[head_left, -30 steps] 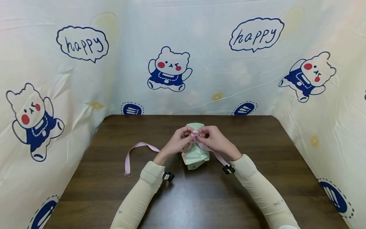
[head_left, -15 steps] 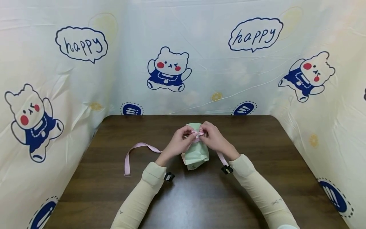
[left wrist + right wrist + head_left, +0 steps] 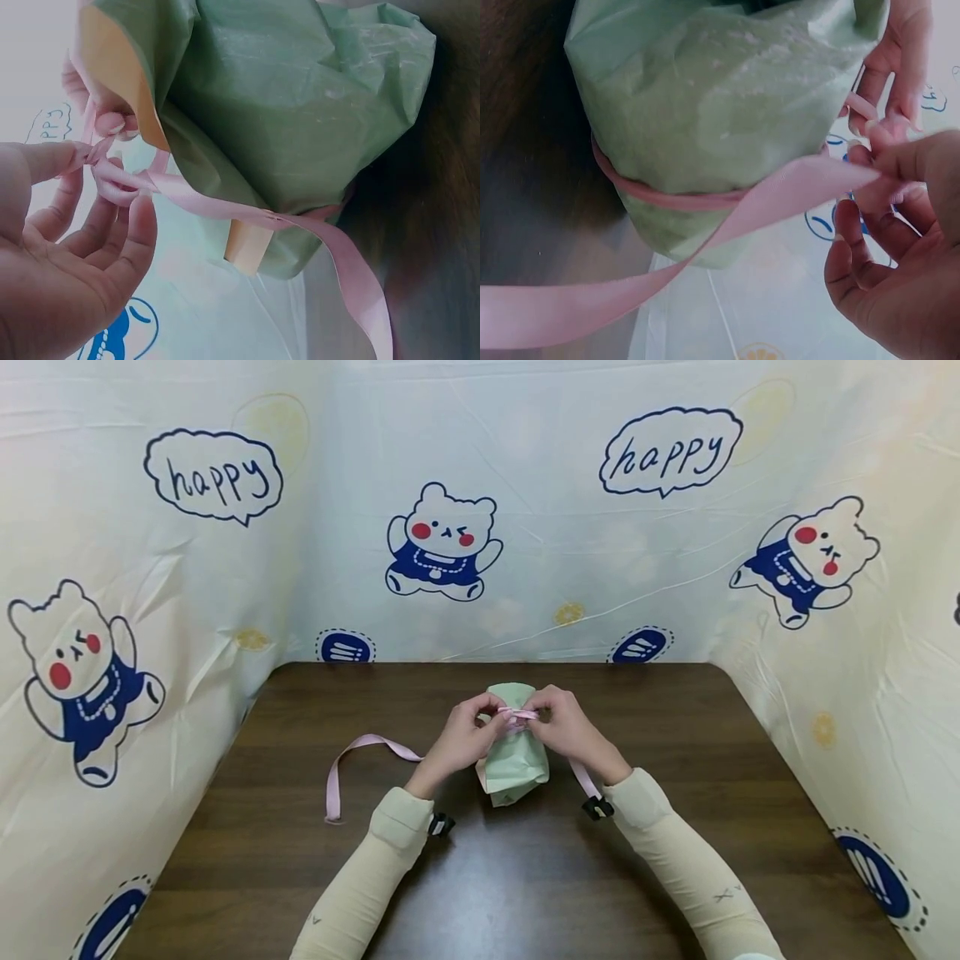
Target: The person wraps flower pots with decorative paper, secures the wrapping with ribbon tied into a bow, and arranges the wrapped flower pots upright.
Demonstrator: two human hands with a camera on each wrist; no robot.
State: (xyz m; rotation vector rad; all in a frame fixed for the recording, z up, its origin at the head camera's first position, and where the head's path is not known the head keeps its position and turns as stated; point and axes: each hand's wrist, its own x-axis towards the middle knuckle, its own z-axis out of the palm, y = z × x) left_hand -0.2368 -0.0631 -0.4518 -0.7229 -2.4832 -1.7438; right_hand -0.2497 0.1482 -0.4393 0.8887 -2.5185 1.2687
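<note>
A green wrapped package lies on the table in the head view, with a pink ribbon round it. In the left wrist view, the wrap's tan inner side shows at a fold. My left hand pinches the ribbon between thumb and forefinger over the package, where a loop shows close to the fingers. Opposite it, my right hand pinches another stretch of the ribbon. One band circles the package in the right wrist view. The knotted part is partly hidden by the fingers.
One ribbon tail curls over the dark wooden table on the left; another runs toward the right wrist. Black wrist cameras sit at both cuffs. A printed curtain stands behind the table and at both sides.
My right hand has shifted slightly right, away from the left, and a short stretch of ribbon now spans between the fingertips. My left hand and the package have barely moved.
</note>
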